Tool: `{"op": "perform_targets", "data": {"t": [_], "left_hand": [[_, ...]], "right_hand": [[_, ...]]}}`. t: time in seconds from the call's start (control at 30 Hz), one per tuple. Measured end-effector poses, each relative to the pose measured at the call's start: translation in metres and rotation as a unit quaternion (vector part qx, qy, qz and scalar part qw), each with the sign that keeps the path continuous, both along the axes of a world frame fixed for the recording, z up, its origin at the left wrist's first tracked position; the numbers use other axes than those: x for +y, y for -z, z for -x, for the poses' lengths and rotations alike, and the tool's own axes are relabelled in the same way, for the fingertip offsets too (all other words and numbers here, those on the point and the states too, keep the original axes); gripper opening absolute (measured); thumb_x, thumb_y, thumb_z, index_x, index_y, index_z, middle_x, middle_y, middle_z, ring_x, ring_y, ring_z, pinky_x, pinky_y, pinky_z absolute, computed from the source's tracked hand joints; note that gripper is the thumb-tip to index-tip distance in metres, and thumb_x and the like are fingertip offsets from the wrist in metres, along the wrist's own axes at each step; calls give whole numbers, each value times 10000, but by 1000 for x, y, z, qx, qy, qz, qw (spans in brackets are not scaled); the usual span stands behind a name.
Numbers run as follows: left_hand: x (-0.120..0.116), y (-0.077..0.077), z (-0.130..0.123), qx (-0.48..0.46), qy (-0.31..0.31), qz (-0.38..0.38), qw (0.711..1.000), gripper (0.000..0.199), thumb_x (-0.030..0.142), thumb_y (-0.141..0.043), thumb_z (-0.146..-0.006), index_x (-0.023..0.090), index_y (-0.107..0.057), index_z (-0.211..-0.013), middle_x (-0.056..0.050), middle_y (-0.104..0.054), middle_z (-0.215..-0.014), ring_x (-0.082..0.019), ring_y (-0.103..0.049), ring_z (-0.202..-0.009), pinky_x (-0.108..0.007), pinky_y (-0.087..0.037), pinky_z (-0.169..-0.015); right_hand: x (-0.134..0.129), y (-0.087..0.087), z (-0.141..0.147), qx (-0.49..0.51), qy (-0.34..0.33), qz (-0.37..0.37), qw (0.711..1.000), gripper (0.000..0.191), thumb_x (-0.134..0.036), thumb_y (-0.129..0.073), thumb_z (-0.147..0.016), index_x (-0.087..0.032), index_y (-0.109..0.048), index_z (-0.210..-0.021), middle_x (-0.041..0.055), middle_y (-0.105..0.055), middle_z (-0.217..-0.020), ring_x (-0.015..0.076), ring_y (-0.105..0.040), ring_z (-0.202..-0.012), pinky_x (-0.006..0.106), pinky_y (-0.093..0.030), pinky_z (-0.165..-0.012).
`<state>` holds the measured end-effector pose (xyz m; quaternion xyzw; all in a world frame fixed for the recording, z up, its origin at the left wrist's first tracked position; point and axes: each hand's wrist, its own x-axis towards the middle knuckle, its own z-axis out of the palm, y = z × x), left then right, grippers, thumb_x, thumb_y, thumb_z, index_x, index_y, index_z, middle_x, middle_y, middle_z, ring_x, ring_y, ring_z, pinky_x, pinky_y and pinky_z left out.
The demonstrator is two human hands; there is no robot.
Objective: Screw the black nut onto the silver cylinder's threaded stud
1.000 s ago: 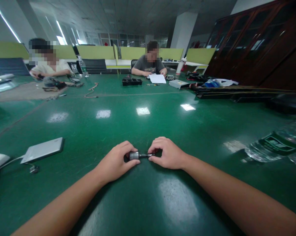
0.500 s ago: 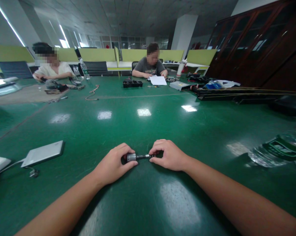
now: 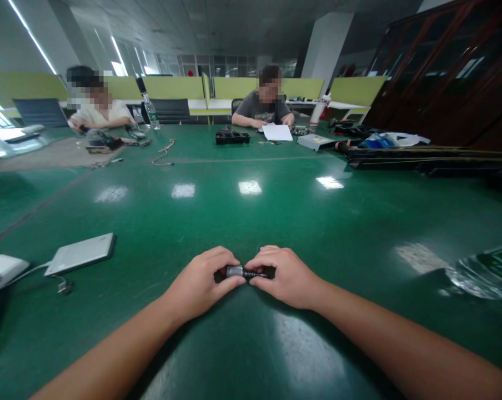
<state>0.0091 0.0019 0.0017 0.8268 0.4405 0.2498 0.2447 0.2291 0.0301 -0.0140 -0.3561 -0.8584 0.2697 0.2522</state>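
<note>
My left hand is closed in a pinch round a short grey metal cylinder, which lies sideways low over the table. A thin dark shaft sticks out of the cylinder's right end. Round that shaft sits a dark coil spring, pinched between the thumb and fingers of my right hand. The spring is close up against the cylinder; whether they touch I cannot tell. My two hands almost meet, and the fingers partly cover both parts.
On the green table, a white slab-like device with a cable lies left. A clear bottle is at right. Across the table sit two people, with a black tray, a paper and dark long parts nearby.
My right hand has moved left with the spring along the shaft, closing the gap to the cylinder. The whole view has shifted slightly.
</note>
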Motion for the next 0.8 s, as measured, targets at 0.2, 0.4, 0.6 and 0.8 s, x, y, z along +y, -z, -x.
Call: {"op": "perform_targets", "data": {"t": [0.2, 0.4, 0.6, 0.8], "left_hand": [[0, 1, -2, 28, -24, 23, 999, 243, 305, -748, -792, 202, -657, -993, -9, -665, -881, -179, -610, -809, -297, -457, -742], [1, 2, -2, 13, -11, 5, 1000, 180, 295, -698, -827, 184, -649, -959, -33, -638, -897, -175, -597, -816, -286, -463, -730], [1, -1, -3, 19, -7, 14, 1000, 187, 334, -686, -837, 182, -646, -938, -23, -631, -857, -168, -587, -775, -277, -453, -692], [0, -2, -4, 18, -5, 11, 1000, 179, 317, -693, -834, 182, -651, -945, -16, -625, -834, -162, -586, -758, -270, -447, -686]], "right_hand": [[1, 4, 1, 0, 2, -22, 1000, 163, -183, -735, -782, -207, -748, -943, 23, -724, -845, 167, -633, -816, 311, -447, -792], [2, 5, 1, -4, -16, -45, 999, 130, -213, -721, -807, -211, -753, -934, 19, -725, -830, 163, -637, -812, 316, -442, -811], [2, 0, -1, 9, -32, -55, 998, 118, -192, -719, -795, -203, -756, -907, 24, -736, -808, 166, -649, -785, 306, -449, -770], [2, -2, -3, 15, -36, -52, 998, 122, -183, -717, -782, -199, -760, -896, 33, -736, -792, 172, -646, -762, 302, -459, -738]]}}
